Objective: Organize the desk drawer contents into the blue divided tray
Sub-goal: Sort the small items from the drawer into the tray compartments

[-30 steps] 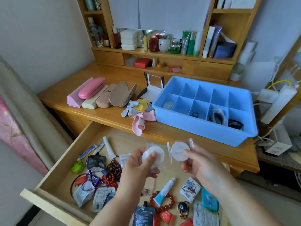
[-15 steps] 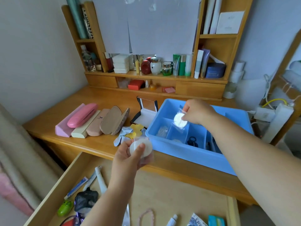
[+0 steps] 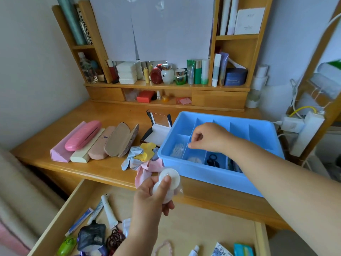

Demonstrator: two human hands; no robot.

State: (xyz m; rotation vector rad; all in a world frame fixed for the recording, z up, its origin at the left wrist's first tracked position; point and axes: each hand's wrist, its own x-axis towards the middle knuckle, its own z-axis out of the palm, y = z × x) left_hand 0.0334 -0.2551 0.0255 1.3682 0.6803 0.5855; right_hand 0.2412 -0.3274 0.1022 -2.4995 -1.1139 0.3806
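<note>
The left hand [image 3: 156,193] is pinching a bagged white disc [image 3: 168,179] below the blue divided tray [image 3: 212,174]; the right hand [image 3: 208,137] is hovering curled over it, holding nothing.

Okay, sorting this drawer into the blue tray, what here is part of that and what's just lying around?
Part of the job:
blue divided tray
white disc in bag, held by left hand
right hand over the tray
drawer

Lying about:
glasses cases
cloths
shelf bottles

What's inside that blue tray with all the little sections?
The blue tray holds a clear packet, a white round disc and a black ring-shaped item in its front sections. The right forearm covers the sections beyond.
</note>
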